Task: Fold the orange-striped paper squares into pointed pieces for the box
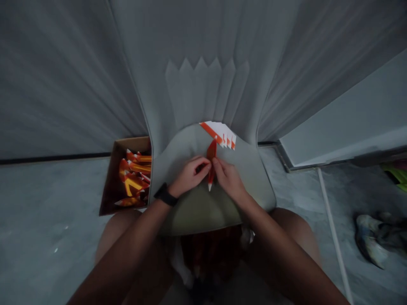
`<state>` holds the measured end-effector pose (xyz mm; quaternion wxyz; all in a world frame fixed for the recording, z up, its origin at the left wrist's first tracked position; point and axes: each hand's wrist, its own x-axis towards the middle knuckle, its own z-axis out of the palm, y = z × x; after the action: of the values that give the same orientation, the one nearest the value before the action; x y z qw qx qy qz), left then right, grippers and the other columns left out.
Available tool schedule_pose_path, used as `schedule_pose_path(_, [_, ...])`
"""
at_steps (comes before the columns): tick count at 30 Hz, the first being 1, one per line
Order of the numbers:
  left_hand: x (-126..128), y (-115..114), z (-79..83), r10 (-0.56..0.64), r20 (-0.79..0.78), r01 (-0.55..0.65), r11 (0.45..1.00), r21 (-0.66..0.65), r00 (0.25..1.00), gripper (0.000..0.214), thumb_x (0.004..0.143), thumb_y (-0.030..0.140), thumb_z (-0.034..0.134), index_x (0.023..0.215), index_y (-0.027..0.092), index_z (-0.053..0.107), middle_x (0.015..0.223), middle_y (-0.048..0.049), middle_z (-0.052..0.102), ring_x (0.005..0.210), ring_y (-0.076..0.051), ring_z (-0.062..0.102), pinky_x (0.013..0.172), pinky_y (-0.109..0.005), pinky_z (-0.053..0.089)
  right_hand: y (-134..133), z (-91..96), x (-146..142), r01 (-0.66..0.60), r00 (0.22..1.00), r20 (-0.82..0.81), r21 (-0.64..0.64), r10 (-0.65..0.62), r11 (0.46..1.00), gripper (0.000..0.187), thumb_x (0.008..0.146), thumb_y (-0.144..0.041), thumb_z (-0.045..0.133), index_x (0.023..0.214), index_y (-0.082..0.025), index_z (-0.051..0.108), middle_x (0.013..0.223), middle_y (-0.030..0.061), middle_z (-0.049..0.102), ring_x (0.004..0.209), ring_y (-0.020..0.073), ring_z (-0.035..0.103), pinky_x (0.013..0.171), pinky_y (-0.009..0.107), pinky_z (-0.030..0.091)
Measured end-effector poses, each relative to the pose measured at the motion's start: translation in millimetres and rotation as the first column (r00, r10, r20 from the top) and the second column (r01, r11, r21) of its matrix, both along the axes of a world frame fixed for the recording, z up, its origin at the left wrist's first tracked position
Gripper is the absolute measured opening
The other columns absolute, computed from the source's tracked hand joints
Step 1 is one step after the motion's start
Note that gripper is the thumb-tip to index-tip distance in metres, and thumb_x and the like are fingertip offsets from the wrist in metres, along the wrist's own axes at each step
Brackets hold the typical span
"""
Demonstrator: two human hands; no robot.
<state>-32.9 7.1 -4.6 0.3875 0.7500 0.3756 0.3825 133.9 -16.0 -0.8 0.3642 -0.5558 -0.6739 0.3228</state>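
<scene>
Over the seat of a grey chair, my two hands meet around a folded red-orange paper piece with white pointed ends. My left hand, with a black band at the wrist, pinches its left side between thumb and fingers. From the right, my right hand grips the same piece near its middle. One tip points toward the chair back, the other toward me. Just beyond lie several overlapping white and orange paper sheets in a fanned stack. My fingers hide part of the fold.
A cardboard box on the floor left of the chair holds several orange and gold folded paper pieces. Grey curtains hang behind. A white panel stands at right, and a shoe is on the floor at far right.
</scene>
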Motion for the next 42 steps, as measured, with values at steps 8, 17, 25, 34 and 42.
schedule_pose_path(8, [0, 0, -9.1, 0.112, -0.012, -0.112, 0.994, 0.004, 0.994, 0.019, 0.095, 0.031, 0.055, 0.085, 0.018, 0.063, 0.081, -0.0020, 0.059, 0.074, -0.014, 0.054, 0.063, -0.024, 0.042, -1, 8.1, 6, 0.028, 0.990, 0.134, 0.031, -0.032, 0.999, 0.041, 0.104, -0.040, 0.035, 0.076, -0.021, 0.057, 0.065, 0.0024, 0.060, 0.059, 0.0165, 0.057, 0.058, 0.027, 0.035])
schedule_pose_path(17, [-9, 10, -8.3, 0.192, 0.078, -0.163, 0.946, -0.279, 0.978, 0.030, 0.093, 0.044, 0.057, 0.094, 0.016, 0.065, 0.082, -0.0033, 0.066, 0.075, -0.015, 0.058, 0.064, -0.025, 0.046, 24, 1.0, 14, -0.024, 0.999, 0.038, -0.069, 0.026, 0.997, 0.042, 0.103, -0.044, 0.035, 0.074, -0.022, 0.056, 0.068, 0.0025, 0.065, 0.064, 0.0171, 0.060, 0.060, 0.027, 0.040])
schedule_pose_path(25, [-16, 10, -7.9, 0.169, -0.065, -0.177, 0.969, -0.170, 0.984, 0.029, 0.094, 0.041, 0.053, 0.086, 0.016, 0.065, 0.078, -0.0009, 0.063, 0.071, -0.014, 0.055, 0.063, -0.025, 0.042, 20, -4.9, 7, -0.063, 0.966, 0.251, 0.006, 0.059, 0.998, 0.043, 0.104, -0.041, 0.033, 0.076, -0.021, 0.058, 0.069, 0.0048, 0.065, 0.063, 0.0185, 0.060, 0.061, 0.029, 0.036])
schedule_pose_path(34, [-12, 13, -10.4, 0.215, 0.024, -0.208, 0.963, -0.172, 0.976, 0.035, 0.094, 0.049, 0.054, 0.088, 0.016, 0.066, 0.079, -0.0017, 0.065, 0.072, -0.014, 0.056, 0.065, -0.025, 0.044, 19, -1.8, 7, -0.078, 0.984, 0.156, -0.027, 0.081, 0.997, 0.045, 0.105, -0.042, 0.032, 0.078, -0.020, 0.061, 0.072, 0.0036, 0.065, 0.067, 0.0173, 0.060, 0.065, 0.028, 0.039])
schedule_pose_path(42, [-18, 13, -10.1, 0.183, 0.034, -0.169, 0.954, -0.247, 0.982, 0.035, 0.093, 0.050, 0.054, 0.088, 0.017, 0.066, 0.082, -0.0016, 0.065, 0.076, -0.015, 0.057, 0.068, -0.025, 0.045, 18, -1.2, 3, -0.085, 0.995, 0.038, -0.116, 0.090, 0.990, 0.046, 0.103, -0.046, 0.034, 0.073, -0.020, 0.057, 0.069, 0.0018, 0.062, 0.067, 0.0167, 0.057, 0.064, 0.027, 0.040])
